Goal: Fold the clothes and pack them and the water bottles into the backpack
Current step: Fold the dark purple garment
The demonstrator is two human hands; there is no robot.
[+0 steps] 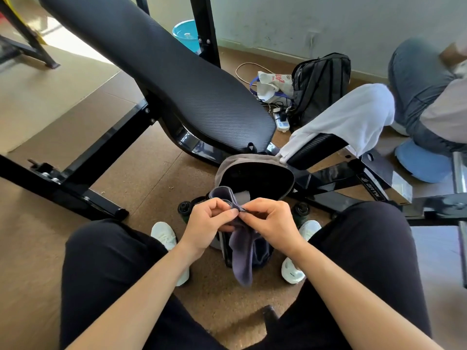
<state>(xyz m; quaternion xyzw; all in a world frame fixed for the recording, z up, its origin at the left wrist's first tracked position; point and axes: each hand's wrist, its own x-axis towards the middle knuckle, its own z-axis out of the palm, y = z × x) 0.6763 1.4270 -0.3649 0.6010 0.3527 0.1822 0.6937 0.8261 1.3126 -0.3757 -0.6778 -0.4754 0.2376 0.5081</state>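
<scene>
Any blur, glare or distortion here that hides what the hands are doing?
Head view, centre: no; left hand and right hand pinching the grey cloth are sharp. Head view, edges: sunlit floor top left is blown out, seated person at right is blurred, bench frame bows with the wide lens; backpack interior is near black.

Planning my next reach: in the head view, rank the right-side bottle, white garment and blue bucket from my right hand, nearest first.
1. Right-side bottle, beside the right hand.
2. White garment, on seat, right.
3. Blue bucket, far back.
</scene>
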